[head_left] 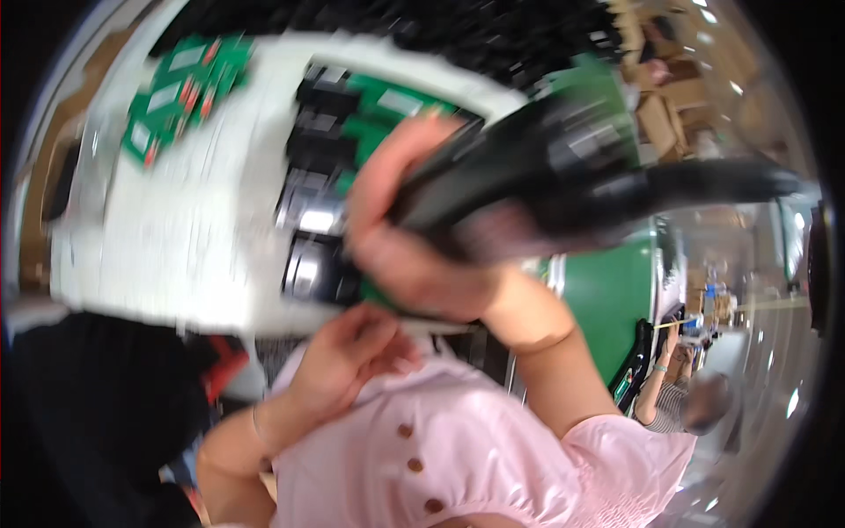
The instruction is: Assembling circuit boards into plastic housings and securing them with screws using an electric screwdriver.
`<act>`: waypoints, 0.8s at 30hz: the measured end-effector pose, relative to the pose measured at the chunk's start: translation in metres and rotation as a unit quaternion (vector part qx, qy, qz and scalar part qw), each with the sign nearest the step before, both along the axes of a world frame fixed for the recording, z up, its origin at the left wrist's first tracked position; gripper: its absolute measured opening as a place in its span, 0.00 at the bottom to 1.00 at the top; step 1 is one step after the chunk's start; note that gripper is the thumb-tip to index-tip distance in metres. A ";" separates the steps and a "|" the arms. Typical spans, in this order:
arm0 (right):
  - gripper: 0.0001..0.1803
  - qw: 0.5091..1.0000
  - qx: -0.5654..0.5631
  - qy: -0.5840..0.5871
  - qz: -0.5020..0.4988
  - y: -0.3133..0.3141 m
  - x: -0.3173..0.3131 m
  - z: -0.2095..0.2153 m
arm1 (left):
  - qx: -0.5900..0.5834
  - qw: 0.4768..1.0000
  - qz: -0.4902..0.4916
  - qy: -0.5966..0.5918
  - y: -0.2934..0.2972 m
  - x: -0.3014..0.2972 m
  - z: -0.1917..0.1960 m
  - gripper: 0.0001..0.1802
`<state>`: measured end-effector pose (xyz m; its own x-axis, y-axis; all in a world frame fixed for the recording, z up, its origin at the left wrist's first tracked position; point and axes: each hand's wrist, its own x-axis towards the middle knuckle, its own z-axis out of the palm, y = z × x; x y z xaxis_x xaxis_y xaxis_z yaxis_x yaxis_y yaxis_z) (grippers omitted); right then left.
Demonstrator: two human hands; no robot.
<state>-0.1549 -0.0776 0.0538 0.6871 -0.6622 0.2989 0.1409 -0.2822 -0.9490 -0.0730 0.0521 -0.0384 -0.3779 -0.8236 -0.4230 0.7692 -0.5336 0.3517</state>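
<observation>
At the far left, a cluster of green circuit boards (180,92) is seen lying on the white worktop (176,229), well apart from both hands. Further right, a black tray (317,185) with more green boards in its compartments is set on the same worktop; the picture is smeared by motion, so the exact compartments cannot be told.

Below the tray's near edge, the left hand (348,356) is held with its fingers curled loosely together; something thin may be pinched there, but whether anything is gripped cannot be told. It is positioned just beside the worktop edge, above a pink buttoned blouse (458,449).

To the right and higher, the right hand (414,238) is clamped around the grip of a black power tool (563,172), shaped like an electric screwdriver, with a thick black cable or hose (713,180) trailing off to the right. The tool is held over the right part of the tray, close to the boards.

At the lower right, another person's arm (660,387) is seen beside a green surface (607,308).

A slip is judged possible: with the tool carried this close and moving fast, a board could be scratched or knocked out of its slot. The trailing cable could also snag and pull the tool off line.
</observation>
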 end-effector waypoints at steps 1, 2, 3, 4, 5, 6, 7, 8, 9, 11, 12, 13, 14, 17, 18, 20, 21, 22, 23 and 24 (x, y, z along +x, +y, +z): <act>0.07 0.996 -0.071 0.029 -0.034 -0.010 -0.002 -0.010 | 0.007 1.000 0.013 -0.013 -0.002 0.000 -0.001 0.09; 0.08 0.998 -0.044 0.032 0.009 -0.012 -0.003 -0.008 | -0.002 1.000 0.022 -0.006 -0.002 0.000 -0.012 0.09; 0.08 0.999 -0.030 -0.018 -0.005 -0.011 -0.003 -0.018 | 0.021 0.999 0.038 -0.019 -0.003 -0.002 -0.016 0.08; 0.09 0.999 0.024 -0.044 -0.007 -0.008 -0.004 -0.025 | 0.035 0.999 0.041 -0.003 -0.005 -0.002 -0.012 0.07; 0.10 0.999 -0.015 -0.037 -0.006 -0.007 -0.003 -0.027 | 0.036 0.998 0.054 0.006 -0.004 -0.002 -0.010 0.06; 0.10 0.999 -0.008 -0.049 0.018 -0.011 -0.005 -0.025 | 0.032 0.998 0.056 0.012 -0.005 -0.003 -0.010 0.07; 0.11 0.997 0.003 -0.060 0.047 -0.011 -0.005 -0.021 | 0.033 0.997 0.063 0.018 -0.003 -0.003 -0.011 0.08; 0.11 0.997 -0.008 -0.065 0.044 -0.011 -0.008 -0.016 | 0.027 0.997 0.073 0.028 -0.002 -0.002 -0.010 0.07; 0.11 0.998 0.001 -0.046 0.048 -0.010 -0.012 -0.013 | 0.026 0.995 0.084 0.040 -0.002 -0.002 -0.009 0.07; 0.10 0.997 -0.051 -0.048 0.024 -0.002 -0.022 0.010 | 0.022 0.993 0.108 0.051 -0.005 0.000 -0.005 0.06; 0.10 0.996 -0.014 -0.081 0.036 0.005 -0.033 0.024 | 0.025 0.989 0.137 0.052 -0.006 0.001 -0.003 0.06; 0.09 0.992 0.025 -0.114 0.050 0.011 -0.042 0.032 | 0.030 0.984 0.169 0.053 -0.007 0.002 -0.002 0.05; 0.09 0.986 0.003 -0.154 0.071 0.014 -0.050 0.038 | 0.024 0.982 0.178 0.065 -0.007 0.003 -0.002 0.06; 0.10 0.962 -0.005 -0.258 0.091 0.027 -0.057 0.047 | 0.019 0.980 0.186 0.068 -0.006 0.003 -0.001 0.06; 0.10 0.963 0.004 -0.255 0.093 0.030 -0.059 0.047 | 0.022 0.980 0.185 0.062 -0.005 0.001 0.000 0.06; 0.10 0.963 0.024 -0.251 0.097 0.033 -0.061 0.045 | 0.030 0.981 0.182 0.052 -0.006 -0.002 -0.001 0.06; 0.10 0.965 0.004 -0.246 0.087 0.032 -0.061 0.045 | 0.035 0.983 0.176 0.045 -0.006 -0.003 -0.002 0.06; 0.10 0.967 -0.010 -0.241 0.078 0.031 -0.060 0.042 | 0.052 0.983 0.166 0.059 -0.007 -0.004 -0.002 0.06; 0.10 0.962 -0.009 -0.258 0.089 0.028 -0.061 0.037 | 0.041 0.986 0.151 0.061 -0.010 -0.005 -0.003 0.06; 0.09 0.959 -0.001 -0.266 0.093 0.031 -0.066 0.036 | -0.012 0.989 0.150 -0.011 -0.007 -0.012 -0.009 0.06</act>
